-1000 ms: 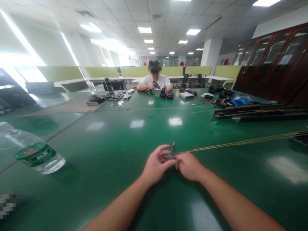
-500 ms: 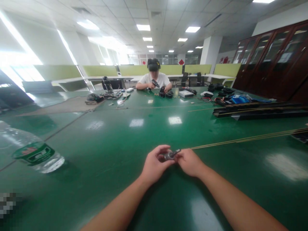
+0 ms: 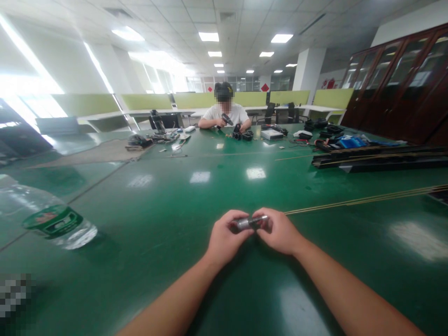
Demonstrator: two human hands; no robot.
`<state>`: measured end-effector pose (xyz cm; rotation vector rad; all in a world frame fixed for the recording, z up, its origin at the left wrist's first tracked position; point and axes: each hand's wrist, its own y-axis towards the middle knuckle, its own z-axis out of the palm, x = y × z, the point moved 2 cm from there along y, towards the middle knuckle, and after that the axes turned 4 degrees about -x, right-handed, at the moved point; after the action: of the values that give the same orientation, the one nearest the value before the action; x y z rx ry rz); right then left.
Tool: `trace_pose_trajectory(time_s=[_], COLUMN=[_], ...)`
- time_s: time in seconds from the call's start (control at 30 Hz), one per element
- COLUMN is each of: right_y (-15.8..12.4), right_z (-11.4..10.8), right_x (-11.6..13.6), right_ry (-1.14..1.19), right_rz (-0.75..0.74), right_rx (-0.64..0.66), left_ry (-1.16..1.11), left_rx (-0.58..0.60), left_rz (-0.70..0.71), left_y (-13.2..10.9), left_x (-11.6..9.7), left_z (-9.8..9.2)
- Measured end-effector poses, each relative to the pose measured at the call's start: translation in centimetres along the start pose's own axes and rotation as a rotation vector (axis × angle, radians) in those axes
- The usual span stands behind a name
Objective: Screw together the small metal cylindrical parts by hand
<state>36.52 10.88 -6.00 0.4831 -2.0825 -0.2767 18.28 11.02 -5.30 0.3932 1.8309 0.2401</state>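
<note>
My left hand [image 3: 226, 235] is curled around a short silver metal cylinder [image 3: 242, 224], thumb below and fingers above. Out of its right end runs a thinner, darker shaft-like part [image 3: 258, 219], which reaches into my right hand [image 3: 278, 231]. The fingers and thumb of my right hand are bent around the end of that part. The two hands face each other a little above the green table. What exact kind of metal part this is cannot be made out, and its ends are partly hidden by my fingers.
Thin brass-coloured rods [image 3: 350, 201] run rightward from beyond my right hand. A clear water bottle [image 3: 58, 221] lies tilted at left. Black rails [image 3: 378, 161] lie at the right. Across the table [image 3: 168, 200] a person [image 3: 224, 112] holds a drill [image 3: 227, 119].
The metal part has turned to lie more level between my hands. My right hand's grip has shifted, with its fingers now more arched around the part's right end.
</note>
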Motion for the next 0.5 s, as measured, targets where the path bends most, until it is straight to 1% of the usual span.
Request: trace_pose_trajectory(time_s=[0.13, 0.2, 0.3, 0.43, 0.5], right_y=[0.1, 0.2, 0.2, 0.3, 0.3], right_z=[-0.4, -0.4, -0.3, -0.1, 0.0], right_x=[0.2, 0.2, 0.2, 0.3, 0.4], right_ry=[0.053, 0.097, 0.133, 0.127, 0.125], right_rz=[-0.022, -0.022, -0.02, -0.043, -0.044], right_rx=[-0.072, -0.085, -0.083, -0.064, -0.06], left_ry=[-0.01, -0.026, -0.06, -0.187, -0.214], left_rx=[0.025, 0.04, 0.041, 0.043, 0.047], left_rz=[0.001, -0.016, -0.054, -0.137, -0.149], left_y=[0.0, 0.0, 0.0, -0.1, -0.1], left_x=[-0.6, -0.7, -0.4, 0.3, 0.4], left_z=[0.0, 0.0, 0.1, 0.3, 0.4])
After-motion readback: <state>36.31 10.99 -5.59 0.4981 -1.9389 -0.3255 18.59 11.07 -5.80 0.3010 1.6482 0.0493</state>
